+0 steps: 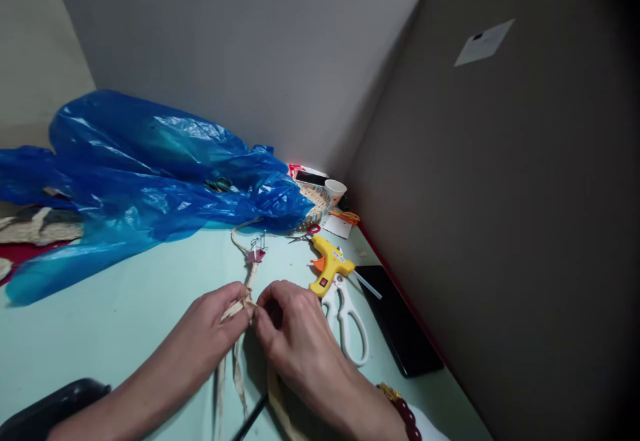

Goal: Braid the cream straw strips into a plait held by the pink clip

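Observation:
My left hand (213, 327) and my right hand (290, 337) meet at the middle of a pale green table (125, 321). Both pinch thin tan straw strips (247, 301) where they join into a braid. The braid (253, 271) runs away from me to a small pink binder clip (257, 253) clamped on it. Loose strip ends (235, 374) trail toward me under my wrists. A dark red bead bracelet (403, 411) circles my right wrist.
A yellow glue gun (329, 264) and white-handled shears (347, 324) lie right of my hands, beside a black phone (397, 321). A big blue plastic bag (145, 174) fills the back left. Small scissors (306, 233), a paper cup (334, 191) and grey walls stand behind.

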`<action>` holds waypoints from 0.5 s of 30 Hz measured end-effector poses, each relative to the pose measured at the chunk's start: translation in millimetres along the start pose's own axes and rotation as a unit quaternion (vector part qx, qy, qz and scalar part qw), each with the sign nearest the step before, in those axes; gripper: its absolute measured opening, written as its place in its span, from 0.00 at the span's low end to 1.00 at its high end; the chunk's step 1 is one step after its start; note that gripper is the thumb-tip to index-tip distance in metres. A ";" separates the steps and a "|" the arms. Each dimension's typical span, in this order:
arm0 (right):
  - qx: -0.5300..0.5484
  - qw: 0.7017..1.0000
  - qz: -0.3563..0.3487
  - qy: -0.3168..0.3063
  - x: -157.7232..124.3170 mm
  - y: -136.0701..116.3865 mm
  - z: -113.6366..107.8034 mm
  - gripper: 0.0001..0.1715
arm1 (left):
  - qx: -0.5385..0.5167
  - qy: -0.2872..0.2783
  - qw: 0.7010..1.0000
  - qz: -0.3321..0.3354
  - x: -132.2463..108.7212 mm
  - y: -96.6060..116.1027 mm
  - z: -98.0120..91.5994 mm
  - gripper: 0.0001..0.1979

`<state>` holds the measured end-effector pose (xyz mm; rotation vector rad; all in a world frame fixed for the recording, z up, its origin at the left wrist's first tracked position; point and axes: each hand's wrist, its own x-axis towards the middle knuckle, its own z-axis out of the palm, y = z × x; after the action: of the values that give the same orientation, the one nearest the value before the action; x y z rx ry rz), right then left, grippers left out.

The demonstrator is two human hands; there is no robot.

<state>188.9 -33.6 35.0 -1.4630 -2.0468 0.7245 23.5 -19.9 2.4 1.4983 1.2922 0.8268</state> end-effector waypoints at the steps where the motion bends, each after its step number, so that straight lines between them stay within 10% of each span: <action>1: -0.007 1.000 -0.001 0.003 -0.5 0.6 1.7 0.07 | 0.004 0.001 1.000 0.001 -0.2 0.6 -0.1 0.11; 15: -0.003 1.000 -0.026 0.016 -1.0 7.0 10.3 0.07 | -0.020 0.013 1.000 -0.008 -1.7 3.7 0.6 0.12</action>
<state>186.9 -34.0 22.6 -1.4102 -2.0571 0.6700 24.8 -21.6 5.8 1.4492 1.2984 0.8601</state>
